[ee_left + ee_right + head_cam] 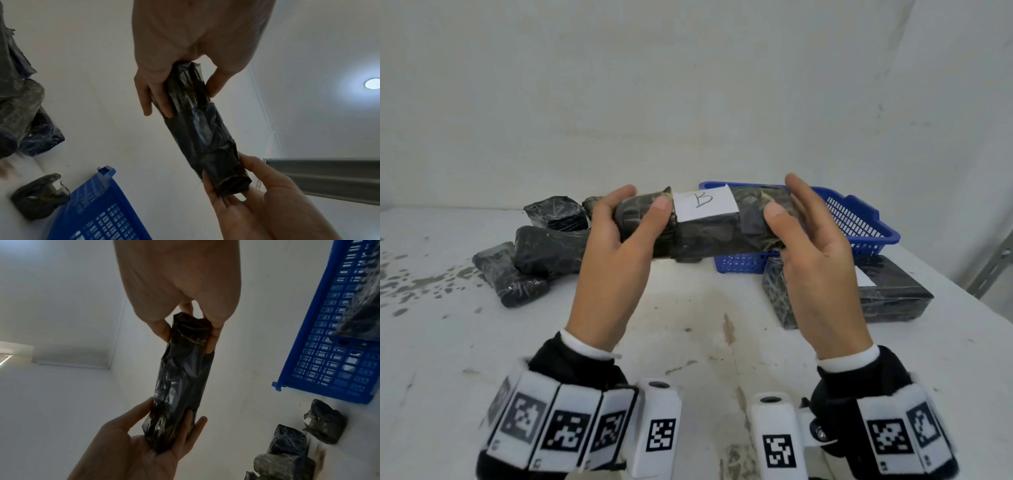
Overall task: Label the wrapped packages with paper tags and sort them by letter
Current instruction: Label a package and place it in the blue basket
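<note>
Both hands hold one long wrapped package level in the air above the surface, in front of the blue basket. The left hand curls its fingers round one end with the thumb pressed on the near face; the right hand pinches the other end between thumb and fingers.

The weak spot is probably the paper tag, marked with a handwritten "B". It lies on the top face between the two thumbs, and how it is fixed cannot be seen. If it is loose, tilting the package or rolling it could let the tag slide off the slick wrap. The wrap itself is thin, dark, glossy film, creased and gathered at the ends, so a grip on the gathered film alone could slip or tear it.

The package is a stubby cylinder, firm enough not to sag. Other dark bundles lie in a heap to the left on the surface, lumpy and shiny. A flat, box-shaped package sits near the right, just beside the basket, whose walls are a rigid plastic lattice. The surface is pale, stained and mottled.
</note>
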